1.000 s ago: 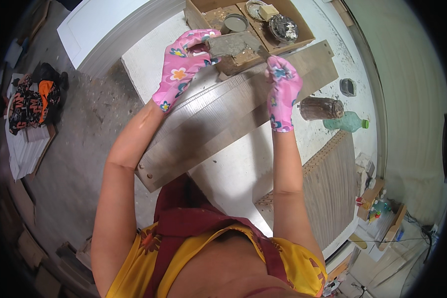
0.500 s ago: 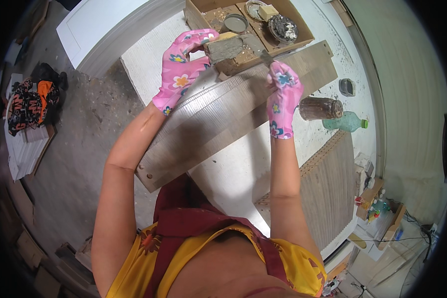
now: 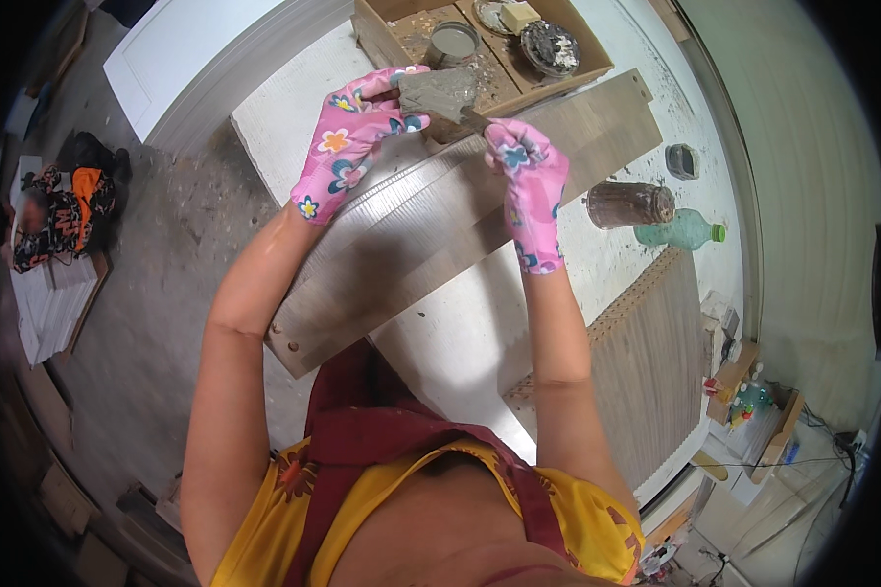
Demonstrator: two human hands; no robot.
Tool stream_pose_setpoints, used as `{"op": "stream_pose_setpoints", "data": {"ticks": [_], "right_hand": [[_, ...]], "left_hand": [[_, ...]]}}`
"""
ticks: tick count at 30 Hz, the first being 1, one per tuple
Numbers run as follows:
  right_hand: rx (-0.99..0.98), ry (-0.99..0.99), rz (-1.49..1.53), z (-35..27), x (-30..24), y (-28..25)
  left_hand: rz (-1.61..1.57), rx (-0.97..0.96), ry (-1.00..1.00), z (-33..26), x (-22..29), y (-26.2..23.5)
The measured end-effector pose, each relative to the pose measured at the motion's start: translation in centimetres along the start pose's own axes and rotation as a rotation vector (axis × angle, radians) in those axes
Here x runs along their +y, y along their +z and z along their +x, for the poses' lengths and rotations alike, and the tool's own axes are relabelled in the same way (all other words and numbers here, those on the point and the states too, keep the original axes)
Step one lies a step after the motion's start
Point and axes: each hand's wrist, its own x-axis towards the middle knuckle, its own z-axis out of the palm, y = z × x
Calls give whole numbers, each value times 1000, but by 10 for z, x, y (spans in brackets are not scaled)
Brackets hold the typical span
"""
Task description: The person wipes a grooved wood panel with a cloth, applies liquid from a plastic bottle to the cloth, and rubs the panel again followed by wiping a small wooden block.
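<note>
My left hand, in a pink flowered glove, grips a small flat board smeared with grey paste by its left end. In my right hand, gloved the same way, is a thin, dark-bladed putty knife, its handle mostly hidden by my fingers. The blade meets the right lower edge of the smeared board. Both hands are above a long wood-grain panel with holes at its ends, which lies slanted across the white worktop.
Behind the panel stands a cardboard box holding an open tin, a dish of dark paste and a pale block. To the right are a small container, a brown jar, a green-capped bottle and stacked panels.
My right hand has moved left, bringing the putty knife to the smeared board. The board has turned in my left hand, and that hand has shifted slightly left.
</note>
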Motion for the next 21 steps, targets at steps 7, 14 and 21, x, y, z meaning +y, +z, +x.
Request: {"op": "stream_pose_setpoints", "data": {"ticks": [7,14,21], "right_hand": [[181,-39,-119,13,-3,-39],[91,34,-23,6,-1,-18],[165,40,-8,-3,-7,-12]], "left_hand": [[-76,-1,-47,-1,-1,-3],[47,-36,-8,-3,4,6],[79,4,-92,-3,-1,5]]}}
